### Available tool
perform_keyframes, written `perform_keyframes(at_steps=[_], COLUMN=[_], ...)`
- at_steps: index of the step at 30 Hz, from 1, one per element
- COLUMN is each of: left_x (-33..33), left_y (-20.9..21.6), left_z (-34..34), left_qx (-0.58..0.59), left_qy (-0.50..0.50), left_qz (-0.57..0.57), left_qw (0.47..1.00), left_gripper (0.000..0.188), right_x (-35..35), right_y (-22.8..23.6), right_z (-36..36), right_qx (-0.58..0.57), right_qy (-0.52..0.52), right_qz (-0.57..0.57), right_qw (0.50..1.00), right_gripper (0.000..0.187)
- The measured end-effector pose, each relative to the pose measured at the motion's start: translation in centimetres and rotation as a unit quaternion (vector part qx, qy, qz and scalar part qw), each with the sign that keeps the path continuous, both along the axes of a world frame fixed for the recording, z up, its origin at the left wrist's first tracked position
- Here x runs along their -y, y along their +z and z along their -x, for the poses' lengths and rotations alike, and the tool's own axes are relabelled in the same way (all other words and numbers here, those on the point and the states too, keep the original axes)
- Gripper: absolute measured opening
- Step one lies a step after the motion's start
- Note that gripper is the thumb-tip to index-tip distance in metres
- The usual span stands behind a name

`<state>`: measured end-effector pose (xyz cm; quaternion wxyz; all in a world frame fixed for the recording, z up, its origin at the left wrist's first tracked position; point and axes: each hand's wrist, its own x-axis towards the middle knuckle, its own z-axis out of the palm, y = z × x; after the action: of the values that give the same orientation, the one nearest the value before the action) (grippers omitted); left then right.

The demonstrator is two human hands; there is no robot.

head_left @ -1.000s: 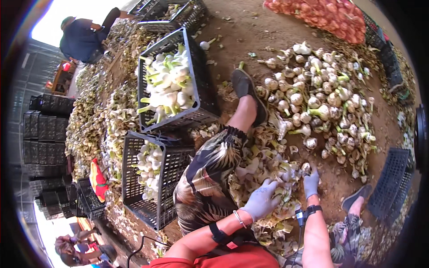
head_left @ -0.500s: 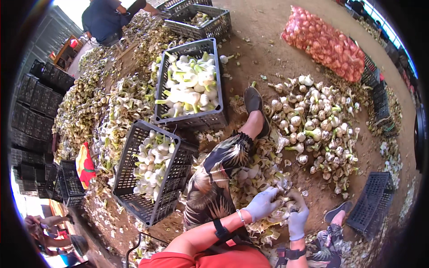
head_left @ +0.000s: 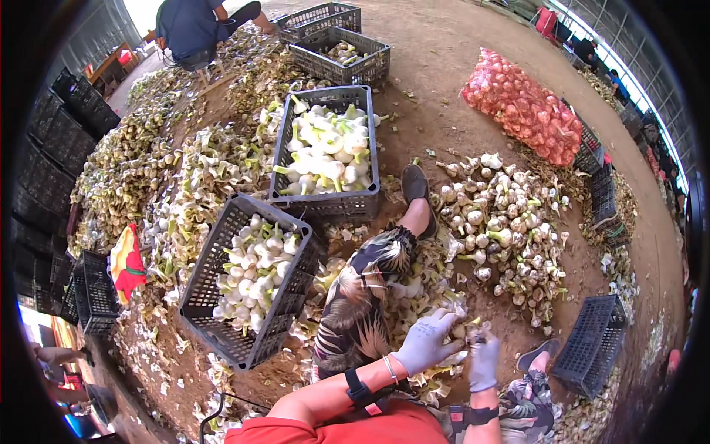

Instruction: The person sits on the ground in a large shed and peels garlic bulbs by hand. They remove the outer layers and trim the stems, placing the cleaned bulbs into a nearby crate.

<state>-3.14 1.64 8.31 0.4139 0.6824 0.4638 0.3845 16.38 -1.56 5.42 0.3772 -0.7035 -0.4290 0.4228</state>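
Note:
Over the peelings between my knees, my left hand [head_left: 429,345] in a pale glove curls its fingers round a garlic bulb [head_left: 460,331], partly hidden by the fingers. Close beside it, my right hand [head_left: 484,362], also gloved, is closed with its fingertips near the bulb; what it grips is too small to make out. Dirty garlic bulbs lie in a pile [head_left: 510,229] ahead on the right. At my left knee a tilted black crate [head_left: 201,277] holds cleaned white bulbs. Another black crate [head_left: 325,201] beyond it is heaped with garlic with green-white stems.
A red net sack [head_left: 521,107] of bulbs lies at the far right. An overturned black crate [head_left: 590,346] sits by my right foot. Heaps of peelings [head_left: 207,170] spread on the left. A seated person [head_left: 188,33] works at the far left, near more crates [head_left: 340,63].
My hands have drawn slightly apart, the right one lowering a little from the bulb. The whole view has shifted as my head turned slightly.

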Motion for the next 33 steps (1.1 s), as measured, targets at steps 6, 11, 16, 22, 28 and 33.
perform_keyframes(at_steps=[6,11,16,22,28,33], left_x=[1.8,1.1,1.2,0.7,0.9,1.8], left_y=[-2.4,-0.6,-2.2,-2.3,-0.4,-1.0], left_z=[-1.0,1.0,0.2,2.1,3.1,1.4], left_qx=[0.212,0.294,0.241,0.472,0.429,0.466], left_qy=[-0.053,-0.082,-0.098,-0.114,-0.195,-0.085], left_qz=[0.281,0.280,0.216,0.574,0.651,0.664], left_qw=[0.934,0.910,0.941,0.659,0.596,0.578], left_gripper=[0.047,0.047,0.050,0.037,0.036,0.037], right_x=[0.1,0.8,0.0,-0.1,-0.8,0.8], right_y=[2.7,2.9,4.6,5.9,6.7,5.5], right_z=[2.5,1.8,2.2,2.1,2.4,2.0], right_qx=[-0.050,-0.259,-0.311,-0.100,0.217,-0.260], right_qy=[-0.055,-0.050,-0.009,0.132,0.278,0.042], right_qz=[0.001,0.025,0.071,-0.016,-0.212,0.020], right_qw=[0.997,0.964,0.948,0.986,0.911,0.964], right_gripper=[0.015,0.023,0.029,0.029,0.035,0.035])
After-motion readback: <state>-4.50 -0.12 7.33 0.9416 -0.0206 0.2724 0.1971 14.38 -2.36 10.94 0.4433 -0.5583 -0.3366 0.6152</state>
